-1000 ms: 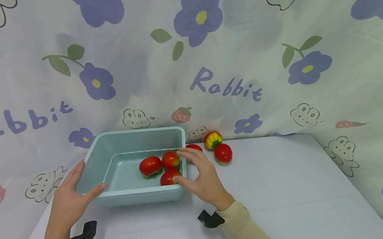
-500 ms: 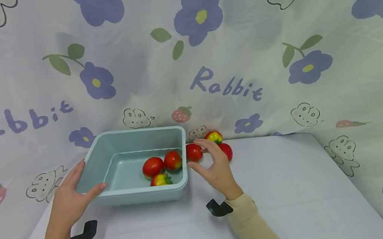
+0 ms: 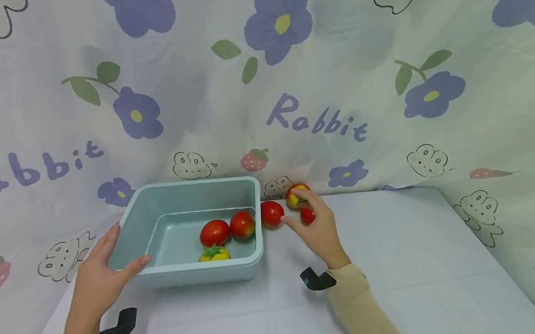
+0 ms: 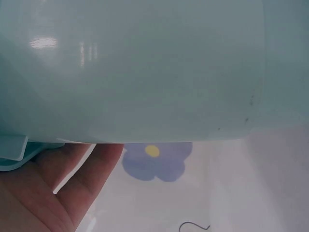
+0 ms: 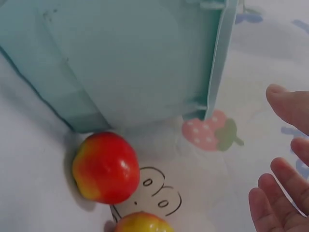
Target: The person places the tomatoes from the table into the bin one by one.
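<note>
My left hand [image 3: 99, 285] grips the front left corner of a pale blue-green plastic bin [image 3: 196, 275], thumb over the rim and fingers along the outside wall. In the left wrist view its fingers [image 4: 91, 179] show beyond the bin wall. Inside the bin lie a red tomato [image 3: 214, 232], another tomato [image 3: 242, 224] and a yellow one with a green calyx [image 3: 214, 253]. Right of the bin, my right hand [image 3: 321, 231] hovers with parted fingers, holding nothing. Near it are a red tomato [image 3: 271, 214], a red-and-yellow one [image 3: 294, 196] and a partly hidden red one [image 3: 307, 216].
A white cloth covers the table [image 3: 407, 261]. Behind it hangs a printed curtain [image 3: 226, 123] with flowers and rabbits, meeting the table's back edge close behind the bin and the loose tomatoes. Black wrist mounts [image 3: 318, 279] sit at both wrists.
My right hand has let go of a tomato inside the bin, which rolled to show its yellow, calyxed end. The hand has moved right, out over the loose tomatoes. My left hand stays put.
</note>
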A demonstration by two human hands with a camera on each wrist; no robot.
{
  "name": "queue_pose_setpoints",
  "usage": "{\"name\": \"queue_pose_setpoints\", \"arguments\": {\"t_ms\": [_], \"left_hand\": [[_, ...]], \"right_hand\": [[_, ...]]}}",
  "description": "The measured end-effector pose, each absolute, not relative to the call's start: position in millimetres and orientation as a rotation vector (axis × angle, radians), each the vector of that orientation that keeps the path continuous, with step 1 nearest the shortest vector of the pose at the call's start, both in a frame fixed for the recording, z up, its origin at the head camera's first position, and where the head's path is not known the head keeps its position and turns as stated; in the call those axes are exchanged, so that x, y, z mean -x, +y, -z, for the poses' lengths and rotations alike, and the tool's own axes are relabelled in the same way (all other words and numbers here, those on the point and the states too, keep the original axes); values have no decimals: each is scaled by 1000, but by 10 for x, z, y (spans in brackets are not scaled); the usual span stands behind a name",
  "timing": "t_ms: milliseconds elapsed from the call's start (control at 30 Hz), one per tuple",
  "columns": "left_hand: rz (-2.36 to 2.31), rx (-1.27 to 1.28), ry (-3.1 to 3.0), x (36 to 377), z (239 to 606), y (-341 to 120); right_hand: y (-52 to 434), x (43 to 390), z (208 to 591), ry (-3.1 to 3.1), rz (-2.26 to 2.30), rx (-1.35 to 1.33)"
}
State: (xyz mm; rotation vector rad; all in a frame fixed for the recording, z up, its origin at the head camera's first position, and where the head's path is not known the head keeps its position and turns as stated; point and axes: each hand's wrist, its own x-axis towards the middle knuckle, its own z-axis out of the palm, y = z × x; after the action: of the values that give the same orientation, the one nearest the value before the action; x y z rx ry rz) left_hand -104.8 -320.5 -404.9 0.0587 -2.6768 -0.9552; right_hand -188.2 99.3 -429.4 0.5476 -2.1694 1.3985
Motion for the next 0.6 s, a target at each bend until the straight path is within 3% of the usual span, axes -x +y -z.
{"name": "queue_pose_setpoints", "arguments": {"t_ms": [600], "left_hand": [[946, -63, -2683, 1050, 4040, -3200]], "right_hand": [[1266, 2071, 4517, -2225, -1478, -405]]}}
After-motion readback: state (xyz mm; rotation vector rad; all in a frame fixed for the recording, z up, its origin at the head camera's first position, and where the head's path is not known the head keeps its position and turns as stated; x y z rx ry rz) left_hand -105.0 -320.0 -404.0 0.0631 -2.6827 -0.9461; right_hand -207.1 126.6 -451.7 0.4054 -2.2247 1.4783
